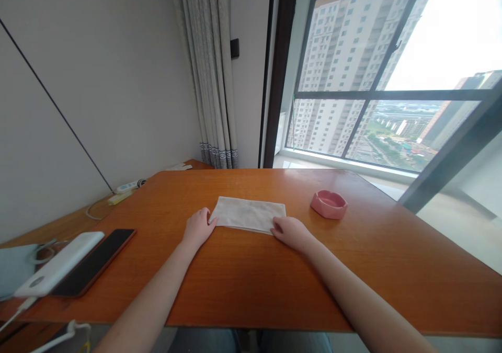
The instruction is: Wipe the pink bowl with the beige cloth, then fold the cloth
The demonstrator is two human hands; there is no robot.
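Observation:
A white folded cloth (247, 213) lies flat on the wooden table (251, 285), its long side running left to right. My left hand (198, 226) pinches its near left corner between thumb and fingers. At the near right corner, my right hand (292, 232) has its fingers curled in and closed on the cloth's edge. Both forearms rest low over the table's front edge. To the right of the cloth, apart from my right hand, sits a pink ashtray (329, 205).
On the left lie a black phone (96, 263) and a white power bank (60, 264) with a cable plugged in. A power strip (127, 186) rests along the wall. Beyond the table are a grey curtain (209, 70) and a large window (368, 95).

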